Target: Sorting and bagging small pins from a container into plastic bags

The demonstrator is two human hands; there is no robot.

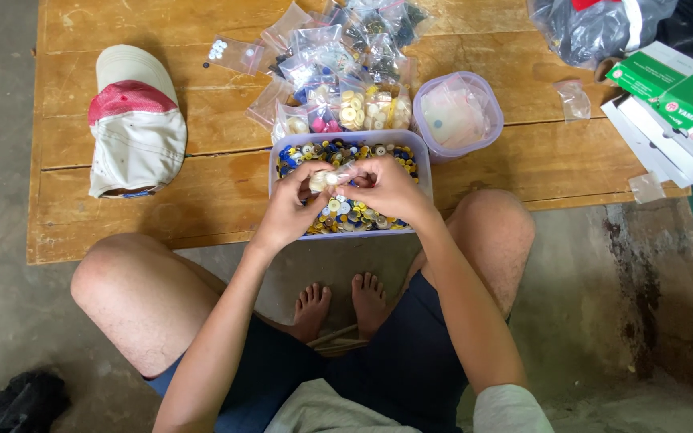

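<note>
My left hand [292,204] and my right hand [387,188] meet over a clear rectangular tub [346,139] full of mixed blue, yellow and white buttons. Between the fingers of both hands is a small clear plastic bag [332,177] holding pale buttons. The tub sits at the near edge of a low wooden table [82,232], right in front of my knees.
Behind the tub lies a pile of small button-filled bags [338,72]. A round clear container [457,116] stands to its right. A red and white cap [134,120] rests at the left. Green and white boxes [675,96] and a dark bag [595,28] lie at the right.
</note>
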